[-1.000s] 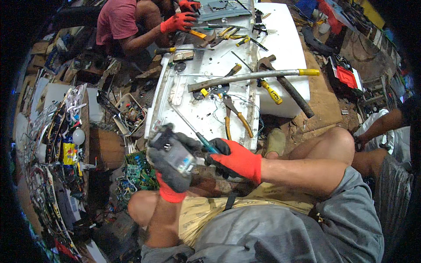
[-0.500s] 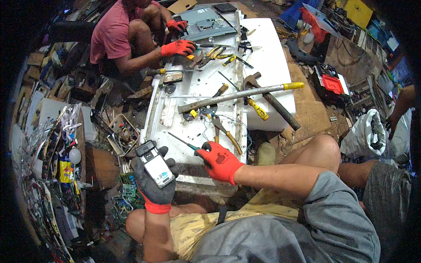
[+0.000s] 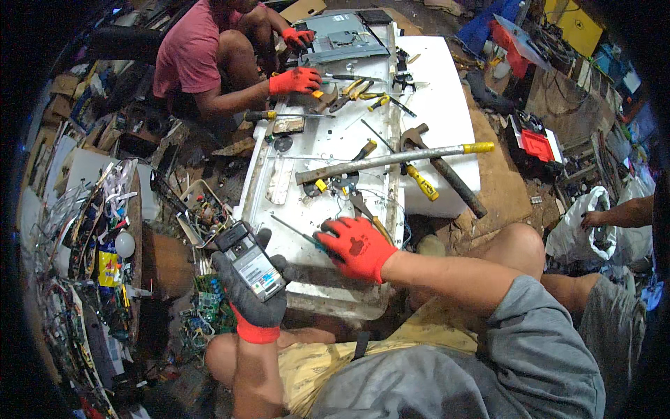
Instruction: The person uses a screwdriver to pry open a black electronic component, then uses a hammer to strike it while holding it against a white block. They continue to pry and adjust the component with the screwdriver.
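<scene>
In my left hand (image 3: 259,311), gloved in grey and red, lies a dark mobile phone (image 3: 252,267) with its back off. A white label and a camera-like part near its top face up. The fingers wrap round its edges. My right hand (image 3: 359,249), in a red glove, grips a thin screwdriver (image 3: 292,228) with a green handle; its shaft points up and left, its tip a short way from the phone, apart from it. Beyond that hand, pliers (image 3: 368,213) lie on the white panel (image 3: 307,244), partly hidden by the glove.
Across the panel lie a metal pipe (image 3: 391,160) with a yellow end, a hammer (image 3: 447,171) and a yellow-handled screwdriver (image 3: 422,183). A co-worker in red gloves (image 3: 295,82) sits at far left beside a flat metal unit (image 3: 342,36). Scrap cables (image 3: 84,279) fill the left; white sacks (image 3: 583,230) stand right.
The whole view has shifted slightly. My left hand has tilted the phone a little. My right hand has turned, now showing more of its back, with the screwdriver still in it.
</scene>
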Motion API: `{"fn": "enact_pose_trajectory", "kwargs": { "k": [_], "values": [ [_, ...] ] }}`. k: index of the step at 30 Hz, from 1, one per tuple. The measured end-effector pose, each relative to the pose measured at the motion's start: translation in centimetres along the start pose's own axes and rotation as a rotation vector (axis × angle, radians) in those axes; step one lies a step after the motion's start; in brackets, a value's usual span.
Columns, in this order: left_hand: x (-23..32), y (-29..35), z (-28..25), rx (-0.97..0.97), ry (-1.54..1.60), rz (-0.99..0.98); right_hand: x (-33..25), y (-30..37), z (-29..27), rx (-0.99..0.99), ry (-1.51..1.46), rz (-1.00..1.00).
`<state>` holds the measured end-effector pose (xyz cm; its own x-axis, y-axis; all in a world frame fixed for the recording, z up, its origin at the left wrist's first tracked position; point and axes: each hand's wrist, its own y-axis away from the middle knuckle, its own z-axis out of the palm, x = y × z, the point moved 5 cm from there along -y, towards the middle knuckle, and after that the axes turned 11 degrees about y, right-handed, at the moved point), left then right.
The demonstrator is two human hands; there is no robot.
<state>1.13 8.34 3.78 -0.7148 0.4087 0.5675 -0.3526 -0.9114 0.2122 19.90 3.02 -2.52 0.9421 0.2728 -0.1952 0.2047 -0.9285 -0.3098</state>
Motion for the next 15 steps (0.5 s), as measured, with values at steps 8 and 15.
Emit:
{"fn": "enact_pose_trajectory", "kwargs": {
  "k": [8, 15],
  "values": [
    [-1.5, -1.6, 0.1, -0.175, -0.512, 0.311, 30.9, -10.5, -1.1, 0.017, 0.407, 0.394],
    [0.3, -2.2, -6.6, 0.028, -0.112, -0.233, 37.7, -13.8, 3.3, -0.193, 0.635, 0.597]
  ]
}}
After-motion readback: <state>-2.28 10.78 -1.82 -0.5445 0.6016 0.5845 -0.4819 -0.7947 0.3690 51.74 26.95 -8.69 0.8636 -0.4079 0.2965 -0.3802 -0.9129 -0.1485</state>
